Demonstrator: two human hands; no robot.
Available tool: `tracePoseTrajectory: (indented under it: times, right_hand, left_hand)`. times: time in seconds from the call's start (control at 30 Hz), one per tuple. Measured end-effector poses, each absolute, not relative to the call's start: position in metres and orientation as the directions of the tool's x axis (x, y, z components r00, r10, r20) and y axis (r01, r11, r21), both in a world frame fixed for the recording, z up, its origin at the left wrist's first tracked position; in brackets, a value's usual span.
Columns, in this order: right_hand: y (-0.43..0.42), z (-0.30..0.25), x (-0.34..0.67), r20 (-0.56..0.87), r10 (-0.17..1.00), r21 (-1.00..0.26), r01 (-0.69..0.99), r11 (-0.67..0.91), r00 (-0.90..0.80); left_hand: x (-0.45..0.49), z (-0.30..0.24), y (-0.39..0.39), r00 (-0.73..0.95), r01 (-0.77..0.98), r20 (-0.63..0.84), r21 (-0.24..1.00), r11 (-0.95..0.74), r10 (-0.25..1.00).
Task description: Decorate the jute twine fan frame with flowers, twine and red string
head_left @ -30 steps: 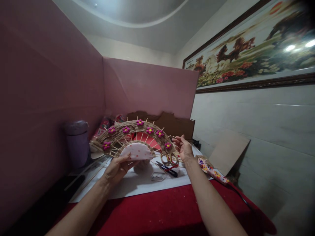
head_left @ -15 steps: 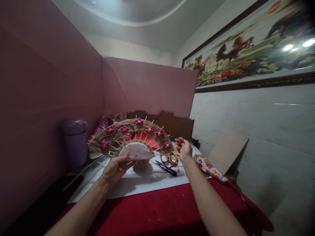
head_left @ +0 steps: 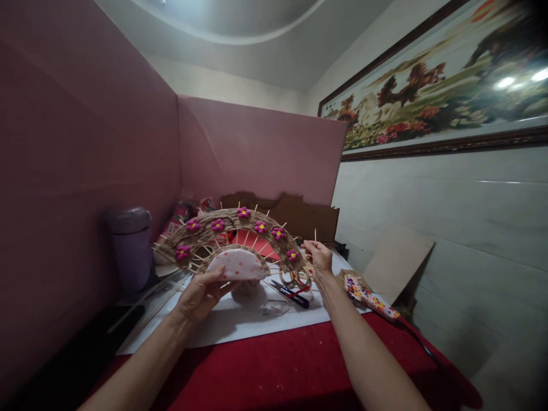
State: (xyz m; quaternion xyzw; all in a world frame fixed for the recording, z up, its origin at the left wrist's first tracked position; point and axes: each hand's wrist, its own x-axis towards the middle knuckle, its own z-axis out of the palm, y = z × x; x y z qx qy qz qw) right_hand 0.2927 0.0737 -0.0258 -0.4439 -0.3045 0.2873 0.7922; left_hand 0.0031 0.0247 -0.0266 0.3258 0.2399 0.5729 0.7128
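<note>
A half-round woven fan of twine and thin wooden sticks, dotted with pink flowers, stands upright over the table. My left hand grips its base, a white spotted fabric pad, from below. My right hand is closed in a pinch on a thin stick at the fan's right end. Twine rings and dark snips with red handles lie just under that hand.
A white sheet covers a red tablecloth. A lilac lidded jar stands at the left by pink partition walls. A flowered pouch lies right. Brown cardboard and packets sit behind the fan. A leaning board rests against the tiled wall.
My right hand, loosely open beside the fan a second ago, has closed into a pinch on a stick at the fan's right end. The left hand and fan have barely moved.
</note>
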Motion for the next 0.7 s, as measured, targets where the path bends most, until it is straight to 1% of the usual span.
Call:
tracePoseTrajectory:
  times: [0.4,0.7]
  right_hand:
    - [0.0792,-0.0325,0.2969,0.243,0.719,-0.883,-0.158,0.442,0.652]
    - [0.0782,-0.033,0.2964,0.234,0.732,-0.88,-0.182,0.439,0.64]
  left_hand:
    - [0.0029,-0.0268,0.0234,0.243,-0.663,-0.004,0.73,0.169,0.97]
    - [0.0038,-0.0293,0.0263,0.235,-0.67,-0.007,0.723,0.167,0.972]
